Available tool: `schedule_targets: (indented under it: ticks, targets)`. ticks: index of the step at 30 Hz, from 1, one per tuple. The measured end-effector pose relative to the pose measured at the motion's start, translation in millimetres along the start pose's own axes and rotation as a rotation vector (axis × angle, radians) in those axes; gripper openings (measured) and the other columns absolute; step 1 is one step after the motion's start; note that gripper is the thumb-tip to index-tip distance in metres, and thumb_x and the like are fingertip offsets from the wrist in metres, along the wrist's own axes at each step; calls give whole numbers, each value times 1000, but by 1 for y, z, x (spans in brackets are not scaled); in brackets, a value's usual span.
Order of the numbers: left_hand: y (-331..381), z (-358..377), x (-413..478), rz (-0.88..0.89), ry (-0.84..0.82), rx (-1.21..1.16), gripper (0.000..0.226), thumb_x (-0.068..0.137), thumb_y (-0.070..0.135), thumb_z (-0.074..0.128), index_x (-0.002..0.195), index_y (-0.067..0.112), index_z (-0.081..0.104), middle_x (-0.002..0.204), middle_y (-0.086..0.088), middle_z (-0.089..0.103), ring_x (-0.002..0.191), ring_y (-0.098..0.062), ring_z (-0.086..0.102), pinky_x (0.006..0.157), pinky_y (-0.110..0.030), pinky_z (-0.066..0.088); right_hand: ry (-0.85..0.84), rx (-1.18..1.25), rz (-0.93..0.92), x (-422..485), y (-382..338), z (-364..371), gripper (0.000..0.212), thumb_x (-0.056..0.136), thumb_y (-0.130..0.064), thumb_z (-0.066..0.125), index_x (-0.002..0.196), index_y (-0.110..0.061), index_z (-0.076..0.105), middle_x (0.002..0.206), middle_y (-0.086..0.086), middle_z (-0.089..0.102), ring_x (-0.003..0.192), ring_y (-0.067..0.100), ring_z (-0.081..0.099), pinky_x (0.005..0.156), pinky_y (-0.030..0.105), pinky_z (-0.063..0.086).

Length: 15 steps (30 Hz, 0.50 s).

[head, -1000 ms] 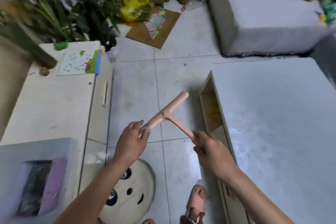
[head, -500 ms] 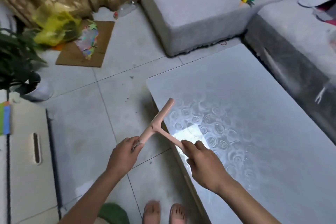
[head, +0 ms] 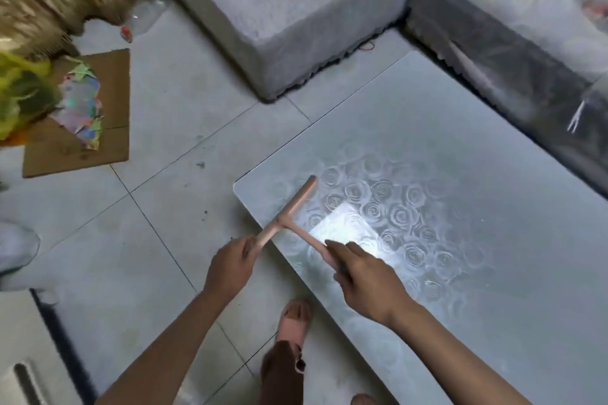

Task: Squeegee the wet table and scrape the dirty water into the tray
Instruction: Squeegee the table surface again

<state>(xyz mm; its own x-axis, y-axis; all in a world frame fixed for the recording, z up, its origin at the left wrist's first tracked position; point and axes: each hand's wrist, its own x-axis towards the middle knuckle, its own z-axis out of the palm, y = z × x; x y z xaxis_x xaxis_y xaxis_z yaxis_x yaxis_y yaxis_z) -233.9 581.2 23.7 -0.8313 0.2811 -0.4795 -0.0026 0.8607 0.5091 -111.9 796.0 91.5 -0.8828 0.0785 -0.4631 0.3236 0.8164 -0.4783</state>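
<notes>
A pink T-shaped squeegee (head: pixel 291 209) hangs over the near left corner of the low grey table (head: pixel 460 148), whose top bears a rose pattern and a bright glare patch. My left hand (head: pixel 232 265) grips one end of the squeegee, just off the table's edge over the floor. My right hand (head: pixel 365 276) holds the other arm of the squeegee above the tabletop, fingers curled along it. No tray is in view.
A grey upholstered block (head: pixel 296 10) stands beyond the table and a sofa (head: pixel 513 39) runs along its far right side. Cardboard with coloured paper (head: pixel 79 112) and a plastic bottle (head: pixel 144 16) lie on the tiled floor. My sandalled foot (head: pixel 292 322) is beside the table's edge.
The view has swung from the left cabinet to the table. Both hands have carried the squeegee rightwards, from over the floor to over the table's near corner.
</notes>
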Motion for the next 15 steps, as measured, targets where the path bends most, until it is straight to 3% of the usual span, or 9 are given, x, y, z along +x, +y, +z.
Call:
schedule_targets:
  ticks: [3,9,15]
  targets:
    - [-12,-21,63,-2,20,29,34,94,16,56,125,2,58,118,-17,62,108,-33,59,90,-38,44,2,-2,56,64,-19,-1,47,92,-18,46,137,-27,37,112,2,50,89,32,59,67,39,49]
    - [-28,-31,147,-14,5,99,42,96,10,47,137,-1,44,136,-19,47,122,-36,48,98,-40,38,37,6,93,165,-30,-5,45,92,-16,42,134,-30,43,106,8,52,89,35,60,71,37,50]
    - [-27,-21,182,-7,-186,154,58,92,0,40,148,3,26,155,-12,27,141,-28,29,113,-36,28,3,-3,158,154,-14,4,54,91,-13,43,140,-36,34,108,4,50,88,34,61,64,33,45]
